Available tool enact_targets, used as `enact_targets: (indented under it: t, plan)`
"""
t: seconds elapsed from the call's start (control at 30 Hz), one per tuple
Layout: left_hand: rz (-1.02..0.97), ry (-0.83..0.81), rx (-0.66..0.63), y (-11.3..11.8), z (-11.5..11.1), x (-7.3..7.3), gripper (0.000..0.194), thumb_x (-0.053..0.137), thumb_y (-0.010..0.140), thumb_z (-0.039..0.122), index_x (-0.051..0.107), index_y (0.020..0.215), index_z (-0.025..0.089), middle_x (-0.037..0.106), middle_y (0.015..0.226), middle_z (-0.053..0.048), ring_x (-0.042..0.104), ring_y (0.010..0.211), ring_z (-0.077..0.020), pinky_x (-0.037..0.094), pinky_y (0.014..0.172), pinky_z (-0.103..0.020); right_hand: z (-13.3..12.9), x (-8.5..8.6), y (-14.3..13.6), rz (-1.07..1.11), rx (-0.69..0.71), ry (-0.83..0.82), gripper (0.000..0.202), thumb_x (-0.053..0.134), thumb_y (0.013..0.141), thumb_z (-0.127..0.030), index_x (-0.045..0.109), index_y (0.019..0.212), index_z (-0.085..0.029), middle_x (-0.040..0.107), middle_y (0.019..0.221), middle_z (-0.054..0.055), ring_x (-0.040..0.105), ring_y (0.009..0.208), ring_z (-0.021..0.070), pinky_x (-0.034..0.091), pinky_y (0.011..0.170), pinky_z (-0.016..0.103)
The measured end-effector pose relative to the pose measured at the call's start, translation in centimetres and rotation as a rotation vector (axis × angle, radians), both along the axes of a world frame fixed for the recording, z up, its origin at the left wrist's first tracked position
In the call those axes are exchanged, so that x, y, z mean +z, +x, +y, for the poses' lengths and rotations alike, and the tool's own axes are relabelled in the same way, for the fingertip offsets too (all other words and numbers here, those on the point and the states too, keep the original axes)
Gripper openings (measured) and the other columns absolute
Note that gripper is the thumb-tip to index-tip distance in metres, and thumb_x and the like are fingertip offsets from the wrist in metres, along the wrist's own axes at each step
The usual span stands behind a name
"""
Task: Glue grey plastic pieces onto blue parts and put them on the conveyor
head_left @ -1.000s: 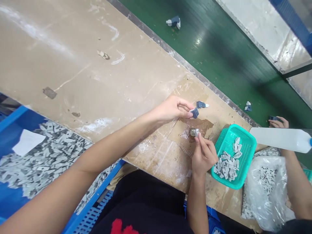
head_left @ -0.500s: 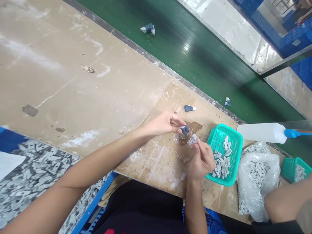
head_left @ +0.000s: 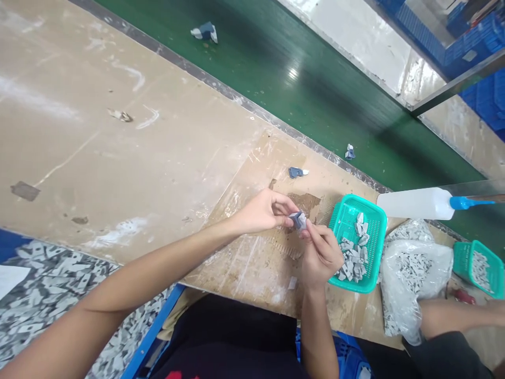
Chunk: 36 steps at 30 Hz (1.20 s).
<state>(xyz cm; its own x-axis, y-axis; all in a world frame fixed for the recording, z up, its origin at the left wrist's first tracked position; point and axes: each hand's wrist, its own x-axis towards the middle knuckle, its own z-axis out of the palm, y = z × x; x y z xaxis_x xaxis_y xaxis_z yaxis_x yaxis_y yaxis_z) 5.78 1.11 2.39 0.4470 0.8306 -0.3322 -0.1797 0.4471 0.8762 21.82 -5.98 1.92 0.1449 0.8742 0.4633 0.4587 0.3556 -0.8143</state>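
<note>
My left hand [head_left: 272, 211] pinches a small dark blue-grey plastic part [head_left: 294, 216] between thumb and fingers. From the other side my right hand [head_left: 321, 255] is closed on a small whitish piece [head_left: 302, 221]. The two pieces touch, or nearly so; fingertips cover part of both, and I cannot tell whether they are joined. Beyond the hands a similar blue-grey part with a white tip [head_left: 298, 172] lies on the worktable [head_left: 177, 173]. Just right of my right hand stands a green basket [head_left: 379, 247] holding several light grey pieces [head_left: 355, 260].
A white bottle with a blue nozzle [head_left: 418, 204] lies behind a plastic bag of small pieces [head_left: 437, 258]. A second green basket [head_left: 463, 260] stands farther right, near another person's arm [head_left: 457, 316]. Blue-and-white parts [head_left: 205, 31] rest on the green belt [head_left: 268, 68]. Grey pieces [head_left: 51, 295] fill a bin at left.
My right hand has brought the whitish piece up against the blue-grey part, closing the gap between them. The view has shifted slightly, and the other person's arm has moved at the right.
</note>
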Motion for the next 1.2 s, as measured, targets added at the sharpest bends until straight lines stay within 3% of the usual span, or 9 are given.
enact_targets:
  t: [0.4,0.5,0.6,0.73,0.83,0.87,0.93,1.1,1.2]
  plan:
    - [0.167,0.121,0.036,0.2,-0.8,0.3,0.011,0.074,0.069,0.015,0.069,0.077,0.012,0.069,0.068,-0.006,0.064,0.063,-0.0161,0.051,0.061,-0.025,-0.5,0.0,-0.9,-0.090,0.013,-0.085,0.042,0.051,0.094,-0.009,0.066,0.125,-0.033,0.066,0.088,0.003,0.067,0.078,0.0132,0.056,0.069,0.027]
    - [0.188,0.152,0.048,0.7,-0.9,0.0,0.018,0.072,0.072,0.015,0.070,0.090,0.013,0.066,0.067,-0.003,0.061,0.061,-0.0140,0.049,0.060,-0.023,-0.4,0.1,-1.5,-0.219,-0.029,-0.116,0.039,0.047,0.097,-0.011,0.067,0.126,-0.028,0.066,0.083,0.005,0.065,0.078,0.0144,0.055,0.069,0.027]
    - [0.079,0.155,0.028,1.2,-1.1,0.1,0.034,0.075,0.073,0.018,0.071,0.107,0.017,0.065,0.073,-0.002,0.061,0.063,-0.0134,0.050,0.062,-0.022,0.0,1.4,-1.3,-0.339,-0.010,-0.228,0.034,0.046,0.098,-0.014,0.071,0.120,-0.022,0.069,0.083,0.006,0.065,0.079,0.0157,0.056,0.074,0.028]
    - [-0.097,-0.005,-0.005,1.1,-0.9,0.6,0.024,0.079,0.073,0.025,0.073,0.096,0.018,0.069,0.082,-0.006,0.064,0.071,-0.0174,0.055,0.065,-0.027,0.6,4.1,2.1,-0.307,0.008,-0.253,0.021,0.060,0.093,-0.020,0.075,0.107,-0.023,0.074,0.101,0.003,0.069,0.092,0.0139,0.056,0.084,0.024]
    - [-0.139,-0.108,0.114,0.3,-0.1,0.9,0.018,0.080,0.067,0.018,0.073,0.083,0.018,0.067,0.077,-0.004,0.064,0.063,-0.0179,0.057,0.058,-0.028,1.2,4.9,6.9,-0.293,-0.178,-0.273,0.023,0.060,0.093,-0.028,0.073,0.109,-0.019,0.074,0.100,0.007,0.069,0.084,0.0163,0.056,0.072,0.027]
    - [-0.139,-0.141,0.152,-0.1,0.2,0.9,0.017,0.079,0.065,0.013,0.071,0.080,0.018,0.066,0.073,-0.003,0.064,0.060,-0.0180,0.057,0.055,-0.028,1.6,4.7,8.6,-0.360,-0.313,-0.340,0.024,0.060,0.093,-0.031,0.074,0.106,-0.018,0.074,0.100,0.008,0.069,0.079,0.0167,0.055,0.069,0.028]
    - [-0.125,-0.214,0.216,-0.8,1.0,0.9,0.018,0.073,0.065,0.006,0.069,0.078,0.018,0.064,0.067,-0.002,0.064,0.056,-0.0183,0.057,0.052,-0.027,2.7,4.1,11.4,-0.593,-0.435,-0.576,0.029,0.060,0.093,-0.032,0.071,0.112,-0.014,0.073,0.107,0.012,0.069,0.083,0.0189,0.053,0.080,0.032]
    - [-0.158,-0.346,0.321,-1.8,2.0,0.6,0.025,0.060,0.069,0.000,0.060,0.086,0.018,0.062,0.070,-0.003,0.063,0.056,-0.0149,0.056,0.052,-0.022,5.7,1.9,13.1,-0.678,-0.459,-0.684,0.023,0.066,0.088,-0.030,0.072,0.095,-0.009,0.071,0.095,0.019,0.068,0.090,0.0266,0.047,0.081,0.035]
    - [-0.185,-0.383,0.262,-1.9,2.1,0.6,0.020,0.061,0.073,0.004,0.056,0.086,0.018,0.059,0.071,-0.003,0.061,0.057,-0.0134,0.055,0.053,-0.020,6.2,1.1,12.6,-0.652,-0.437,-0.677,0.016,0.066,0.086,-0.026,0.070,0.086,-0.010,0.069,0.092,0.020,0.066,0.088,0.0275,0.045,0.080,0.036]
